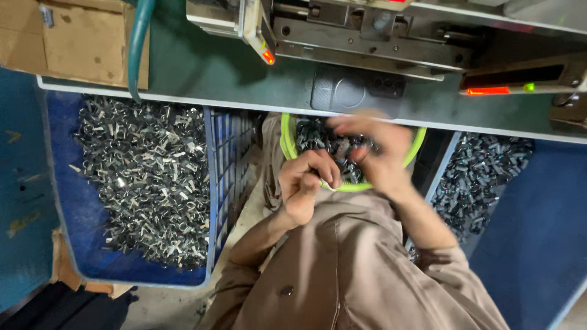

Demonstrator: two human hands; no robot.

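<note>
Green-painted metal makes up the machine bench (202, 67) across the top of the view, with a steel mechanism (367, 36) bolted on it, small red and green lamps glowing along its edge, and a teal hose (138, 43) running down over a cardboard box (85, 43) at the upper left. Below the bench edge, a big blue crate (67, 201) on the left is heaped with small dark metal pieces (147, 177), and a second blue bin (538, 232) on the right holds a similar pile (483, 171). Between them, in the person's lap, sits a lime-green bowl (286, 140) filled with the same sort of parts (318, 137) (much of its rim is hidden by the hands). A tan work shirt (348, 275) fills the lower middle. The left hand (306, 180) is curled into a loose fist over the bowl's near rim, fingers pressed together; whether it grips a piece cannot be told. The right hand (373, 150) lies across the bowl, blurred, its fingertips bunched among the parts, and what they pinch cannot be told either. The two hands nearly touch above the bowl.
</note>
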